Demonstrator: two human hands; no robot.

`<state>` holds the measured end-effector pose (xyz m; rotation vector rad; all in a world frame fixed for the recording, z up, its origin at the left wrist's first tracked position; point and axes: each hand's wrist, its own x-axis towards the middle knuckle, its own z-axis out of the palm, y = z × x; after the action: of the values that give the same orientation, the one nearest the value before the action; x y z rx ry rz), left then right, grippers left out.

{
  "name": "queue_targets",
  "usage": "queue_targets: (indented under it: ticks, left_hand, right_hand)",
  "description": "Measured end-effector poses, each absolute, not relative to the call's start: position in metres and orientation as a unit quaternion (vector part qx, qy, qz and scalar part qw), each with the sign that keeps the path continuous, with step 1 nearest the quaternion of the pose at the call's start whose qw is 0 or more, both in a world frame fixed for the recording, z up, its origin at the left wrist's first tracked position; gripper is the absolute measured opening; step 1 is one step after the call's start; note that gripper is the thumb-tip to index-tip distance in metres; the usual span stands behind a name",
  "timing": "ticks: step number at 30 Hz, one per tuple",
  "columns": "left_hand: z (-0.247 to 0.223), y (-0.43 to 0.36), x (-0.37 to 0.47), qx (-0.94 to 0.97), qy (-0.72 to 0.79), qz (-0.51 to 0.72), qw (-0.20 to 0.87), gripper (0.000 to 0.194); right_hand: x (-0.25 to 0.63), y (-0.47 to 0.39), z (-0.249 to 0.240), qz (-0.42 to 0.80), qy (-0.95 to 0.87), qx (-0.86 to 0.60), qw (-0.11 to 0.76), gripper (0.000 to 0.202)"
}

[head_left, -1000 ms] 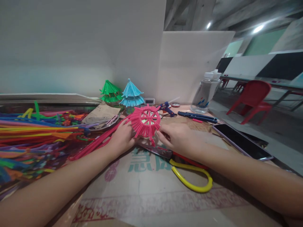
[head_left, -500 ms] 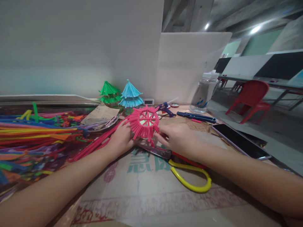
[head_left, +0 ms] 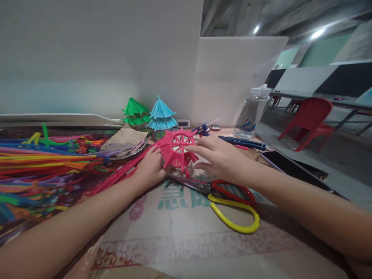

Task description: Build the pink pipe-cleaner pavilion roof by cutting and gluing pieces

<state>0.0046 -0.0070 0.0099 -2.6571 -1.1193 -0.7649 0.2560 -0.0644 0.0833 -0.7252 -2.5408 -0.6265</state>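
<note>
A round frame of pink pipe cleaners [head_left: 171, 152], with a spoked ring and a fringe of short strips, is tilted towards me above the cardboard. My left hand [head_left: 149, 166] grips its left edge, the fingertips partly hidden behind it. On the other side my right hand [head_left: 222, 159] has its fingers stretched out and apart, the fingertips at the ring's right edge. Just below lie scissors [head_left: 235, 229] with one yellow and one red handle. Long pink pipe cleaners [head_left: 114, 180] run beneath my left hand.
Bundles of coloured pipe cleaners [head_left: 55, 161] fill the left side. Behind stand a green tiered cone [head_left: 134, 110], a blue one [head_left: 161, 112] and a glue gun [head_left: 202, 129]. To the right are a water bottle [head_left: 250, 112], a dark blue cutter [head_left: 242, 142] and a phone [head_left: 293, 170].
My right hand has opened its fingers and risen slightly at the frame's right edge, uncovering more of the red scissor handle. My left hand keeps its hold.
</note>
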Motion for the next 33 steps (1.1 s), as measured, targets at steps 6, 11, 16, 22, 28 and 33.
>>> queue_targets:
  ticks: [6,11,16,22,28,33]
  left_hand:
    - [0.009,-0.007,0.003,-0.894,-0.359,-0.251,0.098,0.034]
    - [0.01,-0.008,0.003,-0.894,-0.359,-0.248,0.102,0.033]
    - [0.011,-0.009,0.003,-0.896,-0.354,-0.251,0.096,0.032]
    - [0.012,-0.011,0.003,-0.895,-0.356,-0.252,0.089,0.029]
    - [0.012,-0.01,0.004,-0.896,-0.356,-0.255,0.074,0.028]
    - [0.011,-0.009,0.003,-0.892,-0.361,-0.266,0.058,0.029]
  right_hand:
    - [0.255,-0.062,0.081,-0.225,-0.915,-0.247,0.225,0.028]
    - [0.255,-0.059,0.077,-0.225,-0.912,-0.254,0.231,0.023]
    - [0.255,-0.058,0.074,-0.238,-0.908,-0.248,0.24,0.029]
    - [0.255,-0.059,0.075,-0.225,-0.914,-0.236,0.242,0.026]
    - [0.255,-0.056,0.072,-0.218,-0.915,-0.244,0.236,0.026]
    - [0.253,-0.067,0.083,-0.199,-0.915,-0.253,0.244,0.033]
